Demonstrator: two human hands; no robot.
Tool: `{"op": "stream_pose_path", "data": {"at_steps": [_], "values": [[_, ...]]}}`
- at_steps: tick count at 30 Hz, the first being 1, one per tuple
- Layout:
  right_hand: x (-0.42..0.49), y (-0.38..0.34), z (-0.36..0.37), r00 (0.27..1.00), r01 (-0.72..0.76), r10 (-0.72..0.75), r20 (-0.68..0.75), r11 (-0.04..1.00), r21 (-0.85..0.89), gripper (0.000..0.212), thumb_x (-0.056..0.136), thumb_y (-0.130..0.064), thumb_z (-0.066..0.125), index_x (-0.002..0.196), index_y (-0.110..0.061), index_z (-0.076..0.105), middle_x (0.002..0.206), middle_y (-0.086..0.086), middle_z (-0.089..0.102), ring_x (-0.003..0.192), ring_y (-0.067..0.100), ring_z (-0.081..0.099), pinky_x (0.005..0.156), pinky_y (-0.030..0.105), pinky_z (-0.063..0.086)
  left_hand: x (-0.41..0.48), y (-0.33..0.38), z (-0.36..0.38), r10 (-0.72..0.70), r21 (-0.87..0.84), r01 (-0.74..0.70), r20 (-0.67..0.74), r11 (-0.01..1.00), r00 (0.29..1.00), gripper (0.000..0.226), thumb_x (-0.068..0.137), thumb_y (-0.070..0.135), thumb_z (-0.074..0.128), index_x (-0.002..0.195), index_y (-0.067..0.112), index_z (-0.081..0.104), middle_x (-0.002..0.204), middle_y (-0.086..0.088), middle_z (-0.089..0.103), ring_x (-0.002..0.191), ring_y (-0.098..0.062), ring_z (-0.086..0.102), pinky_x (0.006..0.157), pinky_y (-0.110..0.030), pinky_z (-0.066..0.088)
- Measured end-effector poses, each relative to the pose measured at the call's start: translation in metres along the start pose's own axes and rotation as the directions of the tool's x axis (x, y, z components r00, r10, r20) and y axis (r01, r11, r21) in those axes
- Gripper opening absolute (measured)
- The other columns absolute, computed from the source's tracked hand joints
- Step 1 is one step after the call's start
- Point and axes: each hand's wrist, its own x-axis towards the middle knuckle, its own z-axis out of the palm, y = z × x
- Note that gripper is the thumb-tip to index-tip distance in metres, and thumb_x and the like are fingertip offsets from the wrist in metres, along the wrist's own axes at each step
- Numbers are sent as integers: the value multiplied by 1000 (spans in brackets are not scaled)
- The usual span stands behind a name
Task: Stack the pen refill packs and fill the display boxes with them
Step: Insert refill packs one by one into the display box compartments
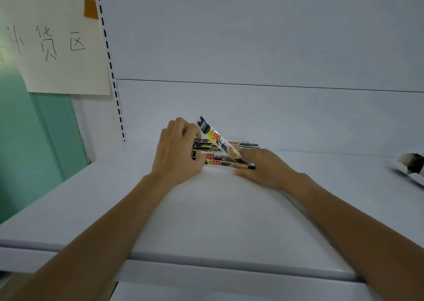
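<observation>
Hands [177, 150] [263, 168] grip one refill pack [218, 140], slanting up-left.

The white shelf [218, 209] before me carries a flat pile of pen refill packs [220, 160] near its back, and a blurred black-and-white object [410, 165] far right.

Shelf [206, 213]: white board across the lower frame.
Back panel [252, 36]: pale, one horizontal seam mid-frame.
Sign [57, 48]: handwritten paper, upper left, held by orange tape [90, 8].
Upright [110, 66]: slotted strip beside the sign.
Wall [34, 144]: green, far left.
</observation>
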Motion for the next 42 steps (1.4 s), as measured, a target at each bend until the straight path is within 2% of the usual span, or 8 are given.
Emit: {"op": "stream_pose_path", "data": {"at_steps": [3, 8, 12, 16, 19, 25, 31, 42], "values": [[3, 2, -1, 999, 15, -17, -38, 998, -53, 26, 88, -34, 60, 77, -17, 43, 76, -10, 46, 72, 16, 44, 59, 27, 30, 5, 8, -10, 77, -12, -80, -155, 997, 985, 38, 63, 30, 46, 95, 9, 52, 97, -10, 50, 90, -19, 40, 71, -29, 32], [9, -12, -18, 998, 21, -29, 48, 988, 150, 26, 80, -31, 71, 85, -8, 60, 79, 4, 60, 59, 15, 50, 59, 28, 45, -1, 4, 11, 249, 226, -336, 339, 914, 907, 67, 66, 48, 59, 124, 18, 43, 112, -6, 57, 108, -25, 52, 97, -44, 39], [1, -19, -39, 996, -81, 57, 72, 912, 402, 32, 71, -36, 77, 84, -9, 63, 83, 0, 64, 59, 17, 55, 56, 29, 48, 0, 12, 14, 142, 205, -244, 415, 948, 899, 48, 85, 30, 50, 129, 18, 37, 114, -2, 59, 91, -26, 59, 69, -29, 38], [-11, -13, -45, 1000, 0, 3, 13, 970, -243, 57, 68, -65, 66, 104, -23, 53, 90, -9, 60, 80, 15, 54, 61, 29, 35, 9, 23, 15, -33, 157, -46, 467, 987, 884, 33, 85, 29, 49, 118, 23, 49, 116, 2, 59, 98, -23, 57, 67, -28, 34], [-18, -4, -41, 999, 21, -34, -36, 952, -304, 43, 81, -49, 62, 108, -18, 50, 99, -5, 61, 83, 19, 53, 63, 26, 31, 11, 40, 16, -92, 135, 26, 507, 991, 857, 30, 83, 26, 51, 113, 22, 53, 111, 0, 59, 100, -24, 55, 69, -27, 34], [-44, 29, -45, 982, -182, 178, -60, 981, -70, 34, 77, -31, 67, 59, -25, 39, 59, -12, 45, 65, 18, 46, 49, 22, 29, 12, 92, 27, 175, 247, -257, 309, 934, 935, 29, 72, 23, 63, 98, 9, 60, 80, -4, 63, 73, -26, 60, 68, -31, 38], [-84, 81, -73, 963, -246, 247, -109, 969, 28, 26, 75, -38, 72, 80, -20, 54, 71, -10, 53, 72, 15, 51, 56, 25, 34, 19, 141, 48, 433, 228, -470, 196, 853, 880, 32, 75, 25, 69, 103, 14, 59, 70, -5, 59, 55, -23, 56, 47, -29, 39], [-228, 233, -177, 870, -288, 256, -420, 957, -13, 35, 89, -41, 55, 115, -17, 59, 104, -4, 62, 100, 13, 54, 87, 29, 39, 35, 295, 72, 161, -116, -127, 355, 985, 921, 29, 98, 38, 29, 119, 23, 43, 93, 4, 52, 77, -19, 50, 67, -32, 38]]}}
